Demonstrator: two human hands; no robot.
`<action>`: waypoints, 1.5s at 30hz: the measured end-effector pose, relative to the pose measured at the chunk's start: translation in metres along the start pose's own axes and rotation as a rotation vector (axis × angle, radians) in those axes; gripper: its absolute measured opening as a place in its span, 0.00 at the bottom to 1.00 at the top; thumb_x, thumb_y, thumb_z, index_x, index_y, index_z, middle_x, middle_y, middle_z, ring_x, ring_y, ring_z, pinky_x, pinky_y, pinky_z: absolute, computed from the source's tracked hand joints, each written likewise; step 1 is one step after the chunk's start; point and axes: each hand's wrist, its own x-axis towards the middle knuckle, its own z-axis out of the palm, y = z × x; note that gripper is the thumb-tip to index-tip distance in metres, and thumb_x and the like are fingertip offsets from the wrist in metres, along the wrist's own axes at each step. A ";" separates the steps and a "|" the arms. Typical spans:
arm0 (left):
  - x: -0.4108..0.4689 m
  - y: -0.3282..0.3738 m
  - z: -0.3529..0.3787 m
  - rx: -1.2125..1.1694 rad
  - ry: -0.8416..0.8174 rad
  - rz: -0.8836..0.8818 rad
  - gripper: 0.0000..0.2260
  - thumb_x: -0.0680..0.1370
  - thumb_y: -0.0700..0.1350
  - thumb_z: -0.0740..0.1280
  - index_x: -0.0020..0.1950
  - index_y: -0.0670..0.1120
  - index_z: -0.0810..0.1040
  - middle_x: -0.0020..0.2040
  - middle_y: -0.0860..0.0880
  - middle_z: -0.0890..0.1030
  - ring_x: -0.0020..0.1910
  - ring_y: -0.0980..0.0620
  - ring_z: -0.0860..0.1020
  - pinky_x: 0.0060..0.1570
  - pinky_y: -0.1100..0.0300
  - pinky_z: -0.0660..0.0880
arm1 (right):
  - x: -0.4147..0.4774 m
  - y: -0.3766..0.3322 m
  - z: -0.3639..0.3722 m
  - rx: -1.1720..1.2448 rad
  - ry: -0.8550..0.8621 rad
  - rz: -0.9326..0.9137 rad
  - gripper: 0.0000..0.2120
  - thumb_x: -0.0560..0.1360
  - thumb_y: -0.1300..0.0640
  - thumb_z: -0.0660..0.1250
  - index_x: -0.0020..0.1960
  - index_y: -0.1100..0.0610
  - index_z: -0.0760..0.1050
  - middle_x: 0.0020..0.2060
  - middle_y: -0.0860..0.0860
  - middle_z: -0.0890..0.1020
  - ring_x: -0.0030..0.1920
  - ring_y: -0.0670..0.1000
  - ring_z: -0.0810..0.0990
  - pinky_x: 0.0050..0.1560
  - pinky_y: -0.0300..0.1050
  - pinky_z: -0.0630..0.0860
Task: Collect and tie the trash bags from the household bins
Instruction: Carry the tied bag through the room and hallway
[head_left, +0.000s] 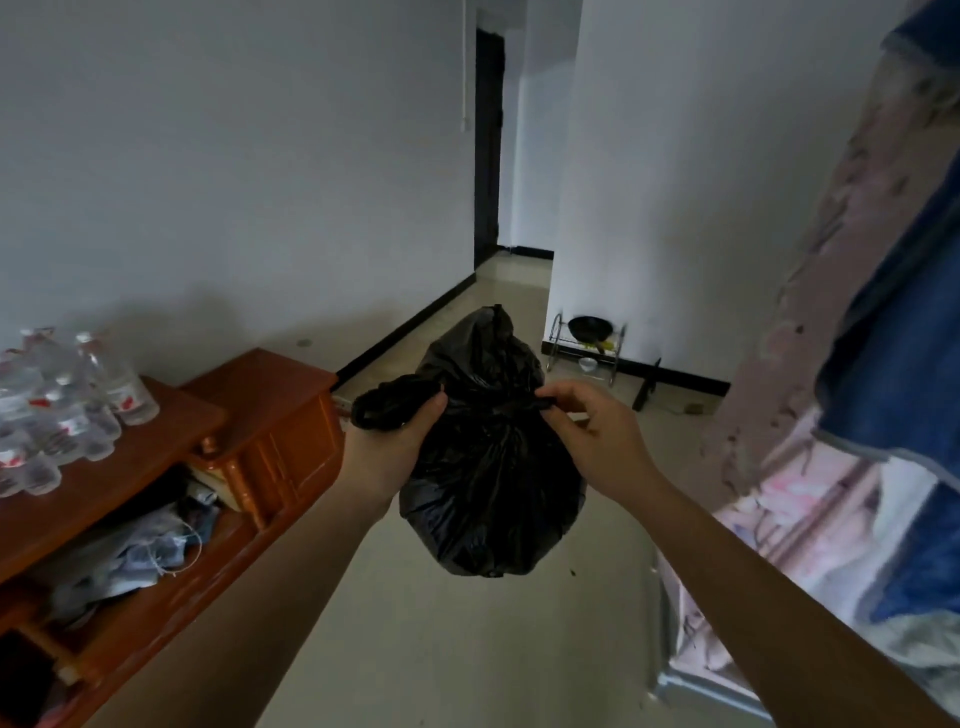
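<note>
A full black trash bag (488, 483) hangs in the air in front of me, above the pale floor. My left hand (389, 447) grips a twisted loop of the bag's top that sticks out to the left. My right hand (597, 431) pinches another twisted strand of the bag's neck on the right side. A loose flap of the bag stands up behind the two hands. The bag's bottom bulges below my wrists.
A reddish wooden cabinet (270, 405) runs along the left wall, with several water bottles (62, 405) on top and clothes on its shelf. A metal rack with a black bowl (589, 332) stands by the far wall. Hanging fabric (857, 364) fills the right side. A hallway opens ahead.
</note>
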 end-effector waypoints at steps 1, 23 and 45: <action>0.029 -0.004 0.006 0.018 -0.011 -0.008 0.14 0.73 0.50 0.76 0.56 0.48 0.83 0.54 0.51 0.85 0.55 0.52 0.83 0.56 0.55 0.79 | 0.023 0.012 0.004 0.002 0.004 0.014 0.10 0.78 0.60 0.69 0.53 0.46 0.80 0.50 0.40 0.80 0.49 0.38 0.79 0.46 0.31 0.76; 0.709 -0.123 0.123 0.070 -0.031 -0.162 0.12 0.77 0.48 0.72 0.56 0.43 0.82 0.54 0.47 0.85 0.54 0.51 0.83 0.53 0.56 0.79 | 0.638 0.354 0.152 0.051 -0.139 0.149 0.10 0.77 0.60 0.70 0.50 0.44 0.79 0.49 0.45 0.82 0.50 0.41 0.80 0.54 0.38 0.76; 1.385 -0.241 0.238 0.103 -0.122 -0.124 0.10 0.76 0.38 0.74 0.56 0.40 0.81 0.51 0.47 0.83 0.44 0.60 0.83 0.40 0.70 0.78 | 1.199 0.665 0.299 0.059 -0.067 0.318 0.08 0.77 0.61 0.69 0.52 0.50 0.81 0.49 0.49 0.84 0.52 0.47 0.82 0.55 0.42 0.78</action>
